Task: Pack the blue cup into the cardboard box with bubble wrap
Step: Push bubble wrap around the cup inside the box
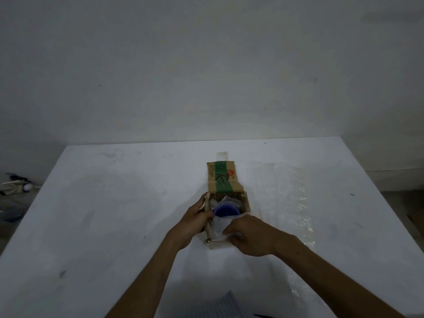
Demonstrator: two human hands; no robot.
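A small cardboard box (246,201) with a green printed band stands open on the white table (114,214), its far flap (222,177) folded back flat. The blue cup (226,211) sits inside it, only its rim and upper part showing. Bubble wrap (220,227) fills the box's near half and pokes up behind the cup. My left hand (195,220) grips the box's left wall, thumb over the edge. My right hand (249,235) lies on the near bubble wrap with its fingers curled into it, covering the box's near right corner.
A long clear sheet of bubble wrap (298,210) lies flat on the table to the right of the box. A strip of tape (223,155) sticks to the table beyond the flap. Clutter (13,187) lies on the floor at the far left. A grey wall rises behind the table.
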